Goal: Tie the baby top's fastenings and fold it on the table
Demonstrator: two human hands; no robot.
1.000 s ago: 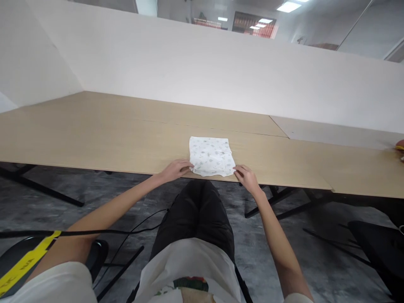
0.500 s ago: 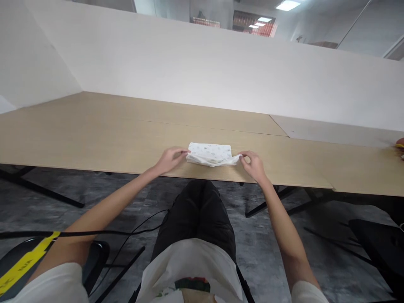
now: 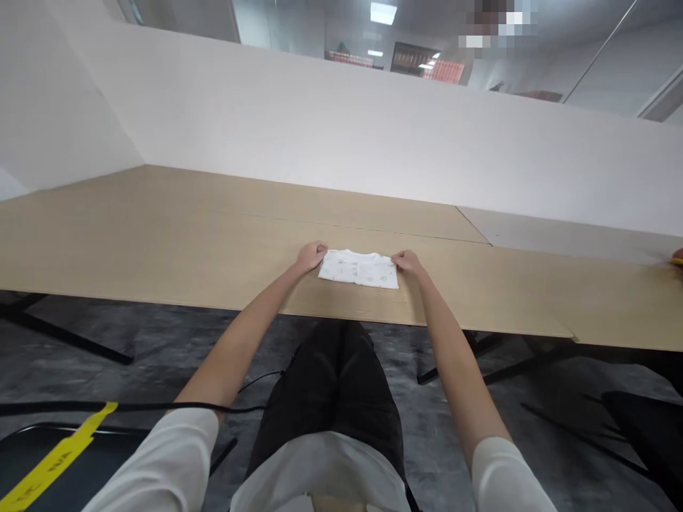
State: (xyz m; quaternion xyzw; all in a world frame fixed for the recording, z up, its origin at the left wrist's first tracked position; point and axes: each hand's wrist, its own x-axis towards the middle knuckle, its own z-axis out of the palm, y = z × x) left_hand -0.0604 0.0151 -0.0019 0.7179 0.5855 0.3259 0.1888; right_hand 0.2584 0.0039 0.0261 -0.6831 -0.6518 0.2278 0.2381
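From where I'm standing, a person is leaning over a pale wooden worktop (image 3: 160, 235), both arms reaching forward. A white cloth (image 3: 358, 270) printed with small dark figures is lying flat there in a wide, folded strip, close to the worktop's front edge but not overhanging it. The left hand (image 3: 321, 249) is pinching the cloth's far left corner, its fingers curling in together. The right hand (image 3: 395, 259) is pinching the far right corner between thumb and fingers, so the cloth is stretching from one hand to the other. Its far edge is dipping slightly in the middle, while its near edge is running nearly straight. Behind the worktop a white wall (image 3: 320, 121) is rising, with glass (image 3: 602, 78) showing above it. At the right end something orange-red (image 3: 679, 254) is peeking in, too cut off for me to name. Below, the person's dark trousers (image 3: 325, 398) are showing under a white shirt (image 3: 325, 462). A black cable (image 3: 160, 407) bearing a yellow tag (image 3: 58, 455) is crossing at lower left, over a dark chair (image 3: 21, 448), and another chair (image 3: 648, 434) is standing at lower right on the grey floor (image 3: 176, 341).
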